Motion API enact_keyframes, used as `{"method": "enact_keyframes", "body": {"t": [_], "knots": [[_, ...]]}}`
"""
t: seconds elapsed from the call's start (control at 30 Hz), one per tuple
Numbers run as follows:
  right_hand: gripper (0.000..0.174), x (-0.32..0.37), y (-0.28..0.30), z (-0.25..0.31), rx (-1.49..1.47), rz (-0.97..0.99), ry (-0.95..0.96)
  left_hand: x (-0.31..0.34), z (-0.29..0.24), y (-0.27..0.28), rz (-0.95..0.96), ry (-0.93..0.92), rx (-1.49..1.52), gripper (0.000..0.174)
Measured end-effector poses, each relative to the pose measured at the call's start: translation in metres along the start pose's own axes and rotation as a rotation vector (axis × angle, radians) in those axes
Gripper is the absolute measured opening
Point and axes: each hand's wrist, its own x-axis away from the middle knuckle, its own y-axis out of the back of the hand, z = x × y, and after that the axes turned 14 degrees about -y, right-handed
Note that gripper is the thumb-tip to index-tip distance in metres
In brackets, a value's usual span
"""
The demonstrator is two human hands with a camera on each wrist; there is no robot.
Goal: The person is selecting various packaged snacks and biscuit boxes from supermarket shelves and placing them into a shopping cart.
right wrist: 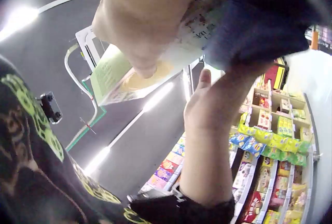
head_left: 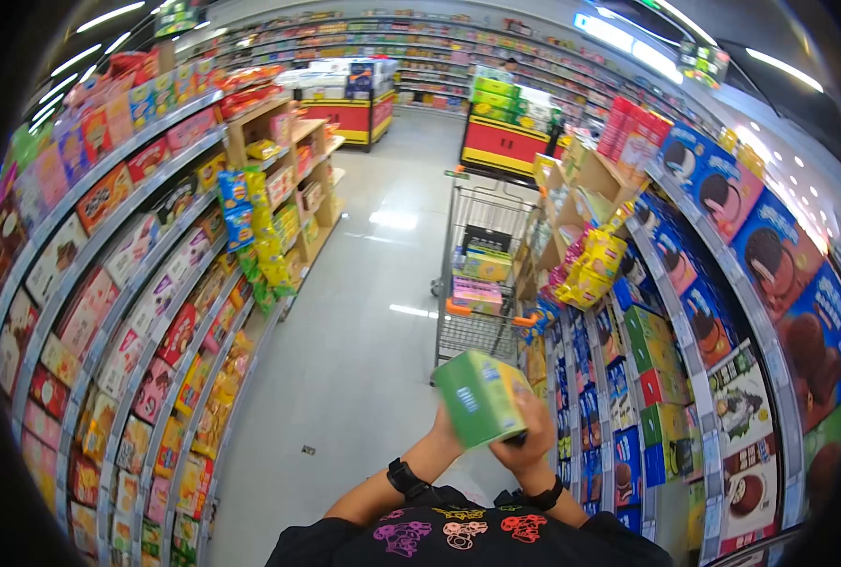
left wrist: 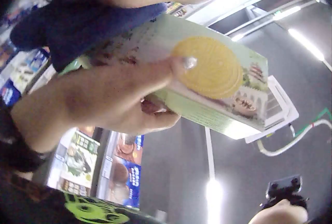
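A light green box of biscuits [head_left: 477, 399], printed with a round yellow biscuit on one face, is held up in front of the chest, tilted. My left hand [left wrist: 119, 91] grips it from one side, its thumb pressed on the printed biscuit. On the other side my right hand [head_left: 531, 425] holds the box too. A dark blue, soft-looking thing [right wrist: 254, 24] sits against the right hand and overlaps the box; what it is I cannot tell. It covers much of the right fingers in the wrist views.
A shopping cart [head_left: 477, 283] with several boxes stands ahead, right of the aisle floor [head_left: 345, 312]. Shelves of packaged snacks [head_left: 118, 312] line the left. On the right are shelves of blue biscuit boxes [head_left: 713, 321] and green boxes [head_left: 652, 354]. Yellow snack bags [head_left: 595, 269] hang near the cart.
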Motion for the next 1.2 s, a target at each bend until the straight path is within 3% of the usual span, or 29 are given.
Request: {"method": "enact_keyframes", "body": {"t": [0.1,0.2,0.27,0.4,0.43,0.63,0.73,0.83,0.97,1.03,1.13,1.2], "knots": [[0.055,0.013,0.012,-0.002,0.111,0.134,0.108,0.022,-0.012,-0.043,0.044,0.143,0.278,0.043],[0.055,0.024,0.035,0.0,0.243,0.26,-0.047,0.017,0.0,-0.064,-0.085,0.102,-0.279,0.037],[0.058,0.036,0.052,-0.005,0.226,0.319,-0.181,-0.004,0.022,-0.028,-0.075,0.197,-0.213,0.032],[0.06,0.042,0.079,-0.004,0.271,0.317,-0.357,-0.022,0.043,-0.043,0.013,0.372,-0.146,0.027],[0.06,0.045,0.084,-0.005,0.293,0.309,-0.395,-0.029,0.051,-0.037,-0.07,0.506,-0.118,0.028],[0.051,0.033,0.109,0.007,0.529,0.327,-0.371,-0.036,0.057,-0.049,0.048,0.691,-0.184,0.03],[0.056,0.04,0.113,-0.006,0.369,0.312,-0.36,-0.037,0.046,-0.067,0.131,0.737,-0.273,0.024],[0.072,0.045,0.105,-0.023,0.25,0.152,-0.313,-0.04,0.037,-0.069,0.285,0.568,-0.322,0.024],[0.094,0.07,0.086,-0.055,0.177,0.03,-0.408,-0.043,0.036,-0.088,0.419,0.328,-0.273,0.032],[0.095,0.135,0.079,-0.104,0.069,0.162,-0.704,-0.048,0.048,-0.08,0.574,0.303,-0.273,0.033],[0.088,0.116,0.08,-0.101,-0.482,-0.059,-0.971,-0.054,0.078,-0.053,0.786,0.245,-0.448,0.038],[0.084,0.125,0.084,-0.124,-0.742,-0.199,-1.115,-0.05,0.095,-0.036,0.701,0.33,-0.483,0.032]]}}
